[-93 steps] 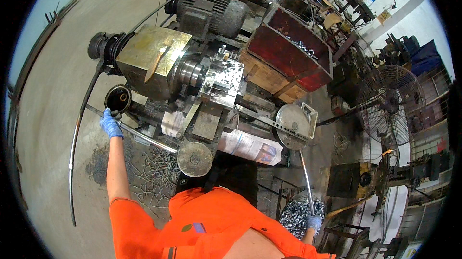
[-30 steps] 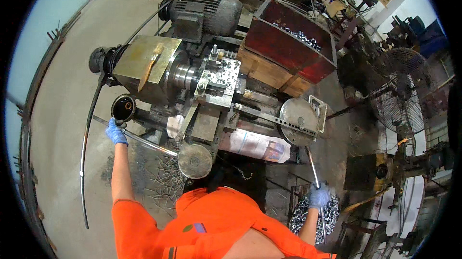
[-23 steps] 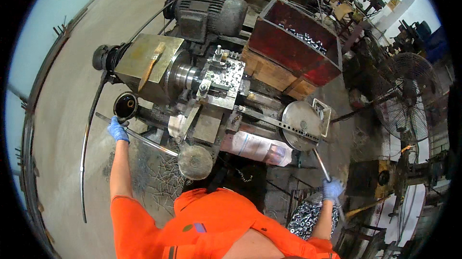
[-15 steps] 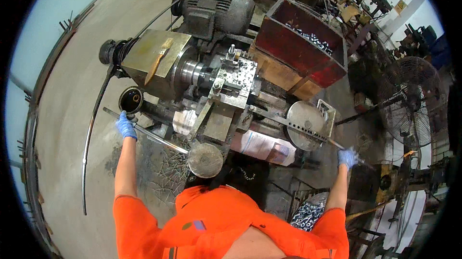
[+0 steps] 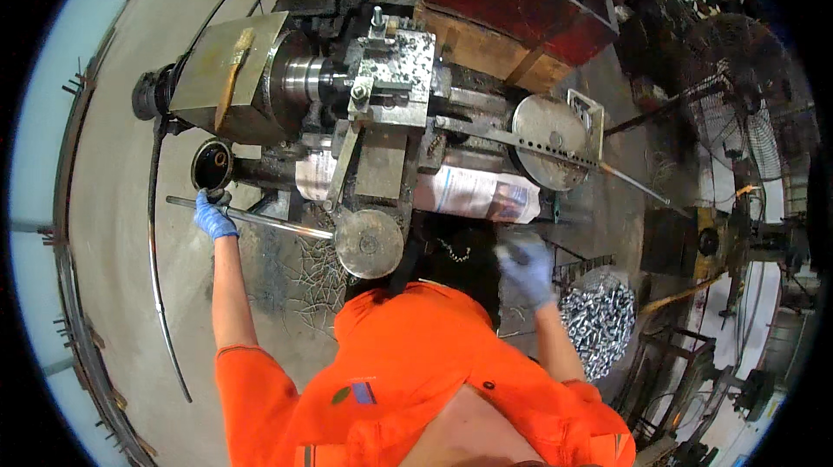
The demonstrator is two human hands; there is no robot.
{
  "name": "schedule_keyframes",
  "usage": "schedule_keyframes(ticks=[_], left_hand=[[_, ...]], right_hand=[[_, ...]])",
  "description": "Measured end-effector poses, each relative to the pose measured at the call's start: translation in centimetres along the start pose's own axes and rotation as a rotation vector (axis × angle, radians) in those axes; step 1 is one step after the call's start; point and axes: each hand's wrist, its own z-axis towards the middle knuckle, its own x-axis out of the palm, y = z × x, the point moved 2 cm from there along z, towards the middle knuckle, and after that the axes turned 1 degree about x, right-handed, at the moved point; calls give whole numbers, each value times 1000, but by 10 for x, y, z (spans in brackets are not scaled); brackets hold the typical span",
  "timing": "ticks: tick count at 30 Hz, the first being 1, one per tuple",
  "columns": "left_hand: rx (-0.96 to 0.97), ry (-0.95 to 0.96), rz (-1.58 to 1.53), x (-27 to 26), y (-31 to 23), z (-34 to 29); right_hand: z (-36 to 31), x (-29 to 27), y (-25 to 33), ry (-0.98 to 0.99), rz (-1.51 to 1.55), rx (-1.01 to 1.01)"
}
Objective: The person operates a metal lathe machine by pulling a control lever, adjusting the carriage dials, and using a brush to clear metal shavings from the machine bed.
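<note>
My left hand (image 5: 214, 215), in a blue glove with dark, soiled fingertips, is closed around the outer part of a steel lever (image 5: 282, 224). That lever runs to a round metal disc (image 5: 369, 244) at the machine's front. My right hand (image 5: 526, 269), gloved too, is smeared by motion over the dark area in front of the machine, apart from the levers; whether it holds anything cannot be made out. A long flat bar with holes (image 5: 521, 145) ends in a thin rod (image 5: 646, 187) on the right. The metal tool block (image 5: 395, 68) sits beside the shiny spindle (image 5: 304, 79).
A basket of small shiny metal parts (image 5: 599, 324) stands right of my right forearm. A dark red bin (image 5: 512, 7) rests behind the machine. A brush (image 5: 232, 76) lies on the headstock cover. A round pot (image 5: 212, 165) is near my left hand. A fan (image 5: 746, 76) stands far right.
My right hand has let go of the rod on the right and moved left and nearer to my body. The left hand stays on its lever. The view has tipped down.
</note>
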Motion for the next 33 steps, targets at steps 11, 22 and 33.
schedule_keyframes(ticks=[11,22,33], left_hand=[[0,73,32,-7,1,7],[-88,279,96,-15,-2,7],[-251,186,-83,-24,16,15]], right_hand=[[30,135,18,885,-703,-4],[-50,20,-54,140,-481,210],[-199,43,-149,342,-401,1021]])
